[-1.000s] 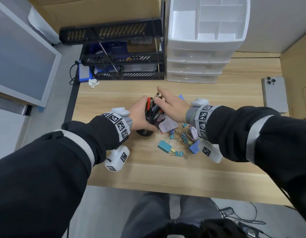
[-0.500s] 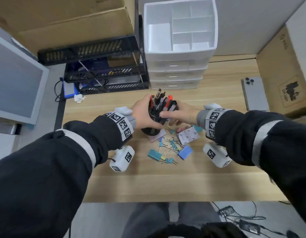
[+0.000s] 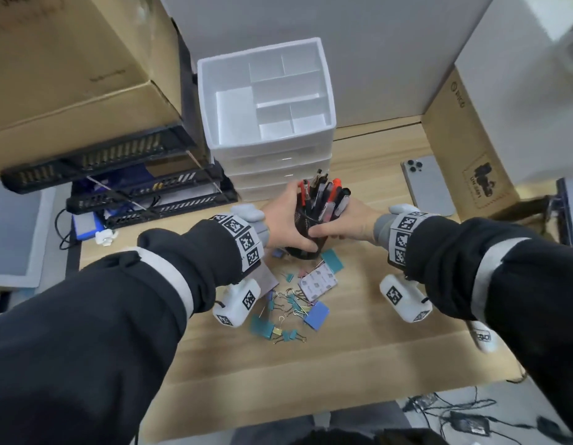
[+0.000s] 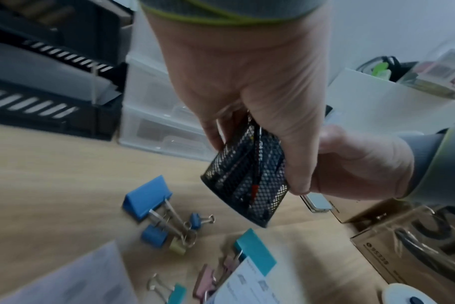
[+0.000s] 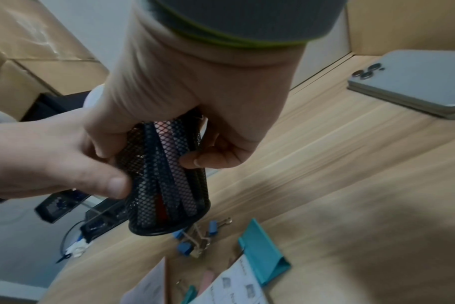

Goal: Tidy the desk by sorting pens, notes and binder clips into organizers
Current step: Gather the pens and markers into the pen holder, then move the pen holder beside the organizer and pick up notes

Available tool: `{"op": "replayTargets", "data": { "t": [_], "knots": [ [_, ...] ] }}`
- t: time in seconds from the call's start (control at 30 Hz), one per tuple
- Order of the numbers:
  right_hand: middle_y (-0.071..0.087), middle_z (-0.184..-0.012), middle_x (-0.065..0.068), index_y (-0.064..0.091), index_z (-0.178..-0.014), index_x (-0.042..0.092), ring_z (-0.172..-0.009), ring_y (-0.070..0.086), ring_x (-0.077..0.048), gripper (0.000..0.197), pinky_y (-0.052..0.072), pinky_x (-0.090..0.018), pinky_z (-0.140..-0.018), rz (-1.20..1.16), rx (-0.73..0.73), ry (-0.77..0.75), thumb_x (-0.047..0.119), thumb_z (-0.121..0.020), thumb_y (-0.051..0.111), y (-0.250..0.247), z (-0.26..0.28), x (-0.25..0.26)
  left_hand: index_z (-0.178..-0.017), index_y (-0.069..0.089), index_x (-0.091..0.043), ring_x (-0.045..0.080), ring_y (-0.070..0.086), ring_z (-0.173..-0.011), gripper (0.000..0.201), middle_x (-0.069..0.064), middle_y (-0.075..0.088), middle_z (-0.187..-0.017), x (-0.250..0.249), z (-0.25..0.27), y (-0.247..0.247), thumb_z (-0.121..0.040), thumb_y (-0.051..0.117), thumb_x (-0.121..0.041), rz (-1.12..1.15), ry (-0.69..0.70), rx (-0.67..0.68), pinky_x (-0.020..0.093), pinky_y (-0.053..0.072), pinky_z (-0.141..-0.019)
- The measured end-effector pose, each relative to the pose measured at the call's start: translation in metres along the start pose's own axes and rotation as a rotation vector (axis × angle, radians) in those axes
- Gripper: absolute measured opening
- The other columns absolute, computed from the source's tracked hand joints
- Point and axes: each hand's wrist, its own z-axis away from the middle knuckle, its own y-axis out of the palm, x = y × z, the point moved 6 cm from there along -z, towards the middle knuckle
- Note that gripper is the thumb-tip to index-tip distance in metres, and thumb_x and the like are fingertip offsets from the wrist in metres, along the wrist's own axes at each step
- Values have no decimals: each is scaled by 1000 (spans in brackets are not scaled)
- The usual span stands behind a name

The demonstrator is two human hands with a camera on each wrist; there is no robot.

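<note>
- Wooden desk (image 3: 359,364), white drawer organizer (image 3: 266,101) at its back.
- Left hand (image 3: 283,224) and right hand (image 3: 352,224), fingers curled, grip the black mesh pen cup (image 3: 306,232), clear of the desk.
- Pens (image 3: 325,195) stand inside.
- Binder clips (image 3: 288,311) and notes (image 3: 318,282) lie below.

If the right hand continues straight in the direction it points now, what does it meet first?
The right hand points toward the left hand, with the mesh pen cup gripped between them. It already touches the cup, so beyond that, probably the left hand's fingers.
</note>
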Motion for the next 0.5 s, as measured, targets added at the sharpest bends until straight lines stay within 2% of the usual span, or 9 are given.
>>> {"op": "replayTargets", "data": {
  "t": [0.07,0.13,0.23,0.3,0.37,0.43,0.5],
  "knots": [
    [76,-75,6,75,-84,15,-68,66,2,15,53,-19,-68,46,-89,34,13,-74,86,-21,-2,-7,-150,18,-19,15,61,-103,121,-7,56,-120,-1,-12,5,-56,93,-38,-67,-29,73,33,53,-90],
    [77,-86,-6,76,-90,9,-79,67,-9,27,57,-30,-78,89,-184,86,23,-71,88,-41,-6,-20,-150,21,-17,17,62,-101,111,-2,57,-121,6,-17,8,-65,90,-35,-81,-87,124,34,54,-85],
    [72,-89,3,71,-99,15,-86,66,-13,43,53,-27,-77,153,-320,145,36,-67,89,-77,-16,-34,-148,28,-15,19,63,-91,95,3,60,-115,26,-26,4,-74,85,-28,-92,-182,114,29,51,-70],
    [67,-93,10,63,-113,16,-87,63,-10,62,49,-26,-80,161,-435,160,39,-63,90,-99,-26,-38,-144,34,-12,21,63,-90,84,4,62,-108,43,-30,0,-77,82,-28,-115,-253,130,32,51,-71],
    [61,-96,15,51,-121,19,-86,60,-6,72,44,-24,-82,145,-533,129,35,-62,91,-113,-32,-34,-136,44,-12,21,62,-92,71,2,64,-106,58,-28,-1,-78,80,-32,-186,-299,180,30,48,-72],
    [61,-104,12,44,-127,22,-91,60,-9,81,45,-24,-87,157,-559,132,35,-61,91,-119,-48,-32,-124,55,-14,20,62,-94,56,2,67,-108,74,-28,-3,-78,80,-35,-244,-335,204,29,49,-74],
    [65,-108,12,41,-125,26,-95,65,-10,87,51,-30,-92,146,-548,136,41,-56,90,-120,-67,-32,-114,61,-16,18,62,-92,45,1,67,-105,88,-28,-4,-77,80,-34,-229,-371,182,28,49,-74]
  ]
}}
